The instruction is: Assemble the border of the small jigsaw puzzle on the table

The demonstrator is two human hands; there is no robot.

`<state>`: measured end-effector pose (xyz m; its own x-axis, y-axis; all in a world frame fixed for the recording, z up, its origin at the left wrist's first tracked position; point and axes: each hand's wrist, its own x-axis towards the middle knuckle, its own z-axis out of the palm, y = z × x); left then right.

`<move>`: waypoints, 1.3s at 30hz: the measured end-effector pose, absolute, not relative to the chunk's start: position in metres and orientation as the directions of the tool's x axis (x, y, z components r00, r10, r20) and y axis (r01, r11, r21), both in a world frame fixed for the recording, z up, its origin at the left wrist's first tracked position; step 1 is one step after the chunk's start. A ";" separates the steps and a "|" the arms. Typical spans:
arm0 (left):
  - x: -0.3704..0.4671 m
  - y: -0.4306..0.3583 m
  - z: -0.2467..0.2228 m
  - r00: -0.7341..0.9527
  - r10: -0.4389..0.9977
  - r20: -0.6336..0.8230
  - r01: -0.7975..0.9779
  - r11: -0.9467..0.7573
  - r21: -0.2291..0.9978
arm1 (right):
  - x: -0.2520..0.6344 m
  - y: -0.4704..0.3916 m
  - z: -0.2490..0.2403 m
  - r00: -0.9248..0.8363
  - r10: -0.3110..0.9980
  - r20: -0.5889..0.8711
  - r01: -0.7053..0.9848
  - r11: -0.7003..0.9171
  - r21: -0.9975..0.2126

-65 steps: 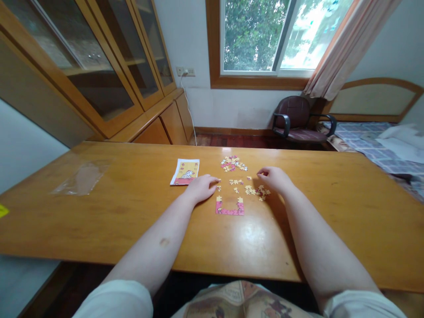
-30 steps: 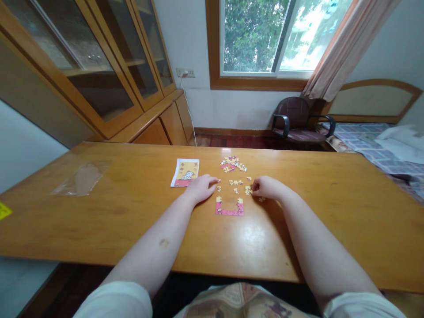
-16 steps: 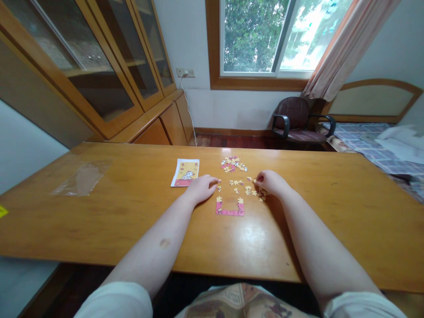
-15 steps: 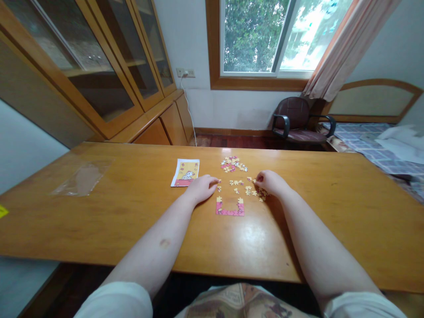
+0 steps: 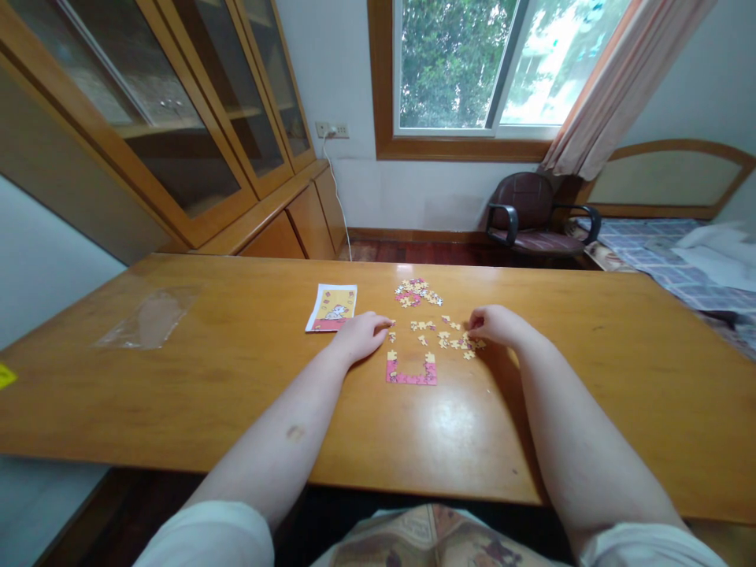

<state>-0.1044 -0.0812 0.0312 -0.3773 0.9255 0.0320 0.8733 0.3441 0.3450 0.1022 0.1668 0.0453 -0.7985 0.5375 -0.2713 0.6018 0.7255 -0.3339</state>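
My left hand (image 5: 365,334) rests on the table with its fingers closed at a small puzzle piece (image 5: 392,324). Farther right, my right hand (image 5: 494,324) has thumb and fingers pinched together above several loose yellow pieces (image 5: 457,344). Whatever its fingertips may grip is too small to make out. Between and nearer me lies a joined U-shaped puzzle border (image 5: 412,379), pink along the bottom with yellow upper ends. A short joined yellow strip (image 5: 421,325) and a few single pieces lie above it.
A mixed heap of puzzle pieces (image 5: 416,291) lies beyond my hands. The picture sheet (image 5: 331,305) is partly behind my left hand. A clear plastic bag (image 5: 147,319) lies on the left of the wooden table (image 5: 236,378). An office chair (image 5: 523,213) stands past the far edge.
My right hand has shifted right, from a yellow piece that now lies uncovered on the table to the loose pieces beside it. My left hand has stayed in place.
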 end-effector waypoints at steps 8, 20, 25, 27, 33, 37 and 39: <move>-0.105 -0.080 0.031 -0.391 0.920 0.018 0.859 0.357 0.368 | 0.097 0.150 0.050 -0.822 0.397 -0.408 0.556 0.716 -0.423; -0.104 -0.080 0.033 -0.408 0.913 0.016 0.857 0.377 0.352 | 0.087 0.147 0.044 -0.801 0.522 -0.293 0.588 0.777 -0.224; -0.104 -0.080 0.032 -0.399 0.916 0.037 0.864 0.362 0.350 | 0.091 0.148 0.045 -0.816 0.513 -0.265 0.574 0.774 -0.267; -0.104 -0.080 0.032 -0.400 0.916 0.032 0.863 0.365 0.349 | 0.092 0.147 0.044 -0.828 0.489 -0.276 0.557 0.773 -0.302; -0.103 -0.080 0.034 -0.406 0.914 0.022 0.858 0.373 0.352 | 0.087 0.144 0.044 -0.821 0.509 -0.258 0.565 0.787 -0.248; -0.104 -0.081 0.033 -0.401 0.916 0.035 0.862 0.364 0.353 | 0.095 0.150 0.051 -0.804 0.520 -0.288 0.588 0.764 -0.266; -0.104 -0.081 0.033 -0.397 0.917 0.036 0.864 0.360 0.353 | 0.100 0.154 0.055 -0.782 0.524 -0.338 0.610 0.754 -0.243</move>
<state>-0.1042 -0.0808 0.0326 -0.3969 0.9171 0.0362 0.8635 0.3597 0.3534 0.0997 0.1542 0.0546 -0.7817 0.5243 -0.3375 0.6105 0.7539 -0.2427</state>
